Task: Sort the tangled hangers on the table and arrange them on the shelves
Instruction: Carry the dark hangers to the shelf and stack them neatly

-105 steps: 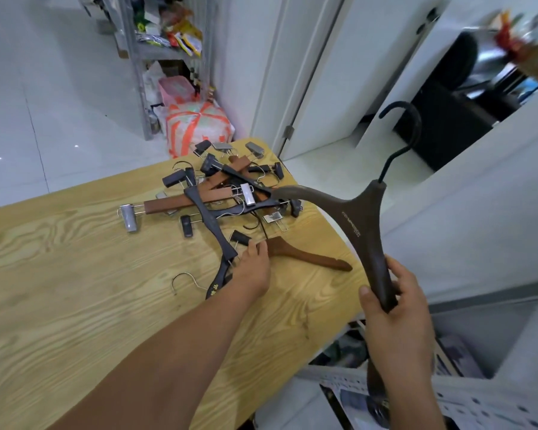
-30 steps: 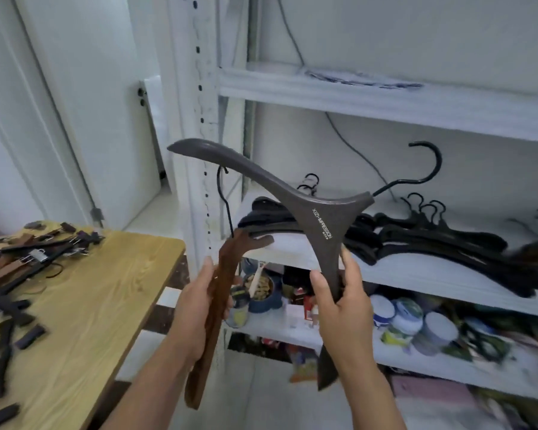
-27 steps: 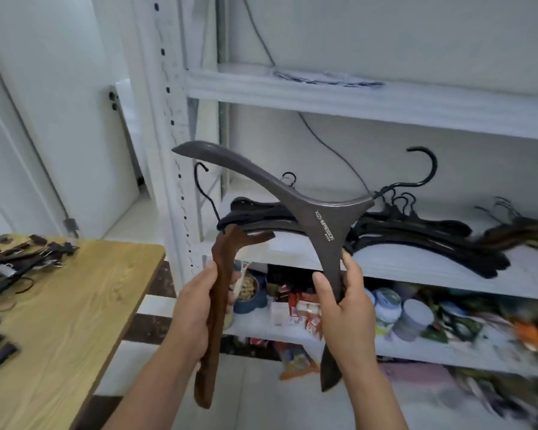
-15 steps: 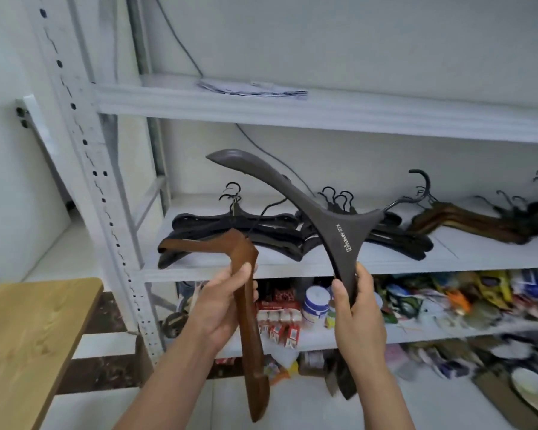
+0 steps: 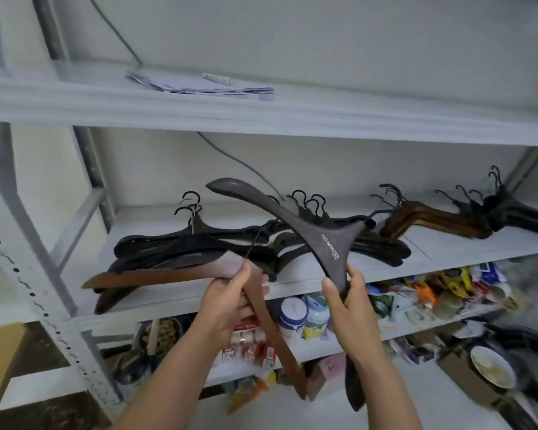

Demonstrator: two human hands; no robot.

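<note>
- Head view: left hand [image 5: 227,305] grips brown hanger [image 5: 156,276], right hand [image 5: 351,308] grips grey hanger [image 5: 323,240], both before the middle shelf [image 5: 426,243].
- We advise laying the brown hanger on the brown pile [image 5: 432,218] at two o'clock, hooks rearward.

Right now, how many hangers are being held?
2. Brown hanger in the left hand, grey hanger in the right hand. None looks hidden in either grip.

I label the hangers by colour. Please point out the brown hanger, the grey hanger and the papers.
brown hanger [image 5: 156,276], head view, its horizontal arm.
grey hanger [image 5: 326,241], head view, printed centre.
papers [image 5: 199,87], head view, middle.
</note>
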